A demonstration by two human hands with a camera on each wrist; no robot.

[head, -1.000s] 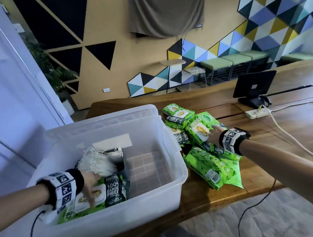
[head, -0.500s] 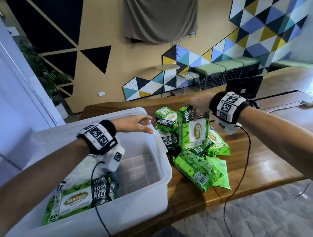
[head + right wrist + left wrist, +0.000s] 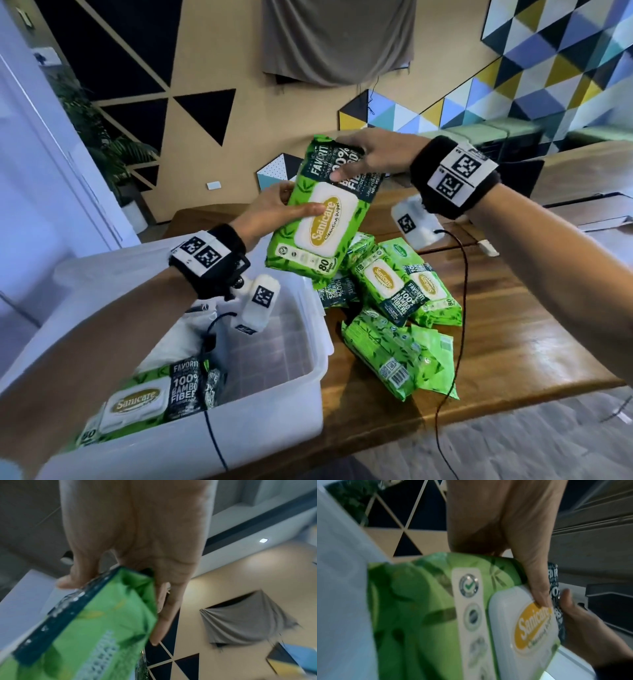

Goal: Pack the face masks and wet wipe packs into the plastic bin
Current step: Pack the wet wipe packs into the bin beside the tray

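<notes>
Both your hands are on one wet wipe pack: your left hand has its grip clamped on the near edge, thumb across the white lid, and your right hand pinches the dark top end. You've got it in the air, above the far corner of the plastic bin. In the bin lies another pack; more green packs sit heaped on the wooden surface just beside it

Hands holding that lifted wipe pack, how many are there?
2. The left hand holds the Sanicare wipe pack at its side, thumb on the white lid; the right hand holds its dark top end.
</notes>
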